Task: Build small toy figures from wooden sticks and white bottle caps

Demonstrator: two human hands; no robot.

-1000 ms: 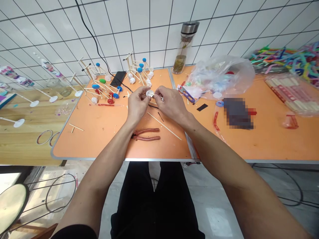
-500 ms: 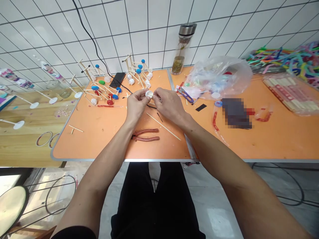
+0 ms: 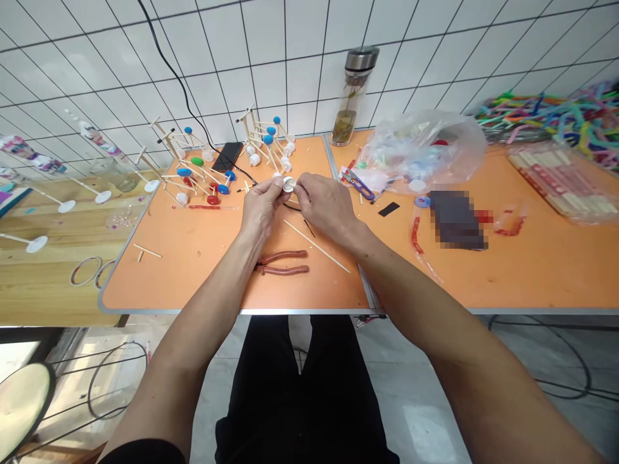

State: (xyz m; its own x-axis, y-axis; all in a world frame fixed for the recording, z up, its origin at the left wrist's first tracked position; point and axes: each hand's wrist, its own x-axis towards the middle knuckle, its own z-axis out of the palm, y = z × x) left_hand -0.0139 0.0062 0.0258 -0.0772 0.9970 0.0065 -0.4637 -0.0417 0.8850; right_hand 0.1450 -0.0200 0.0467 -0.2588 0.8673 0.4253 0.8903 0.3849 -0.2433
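White plastic bottle cap [image 3: 289, 184], round with no clear long axis, faces up toward the camera, pinched in a narrow grip between the left hand [image 3: 264, 209] and right hand [image 3: 326, 206].

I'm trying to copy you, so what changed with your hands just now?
The left hand rolled inward, its fingers lying flatter toward the small white cap, and the right hand drew slightly closer. Neither let go; both still pinch the cap. The red-handled pliers and the wooden stick stayed put.

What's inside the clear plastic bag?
Small multicoloured pieces, some red, show through the crumpled clear plastic bag; the film blurs them, so their kind and anything deeper stay hidden.
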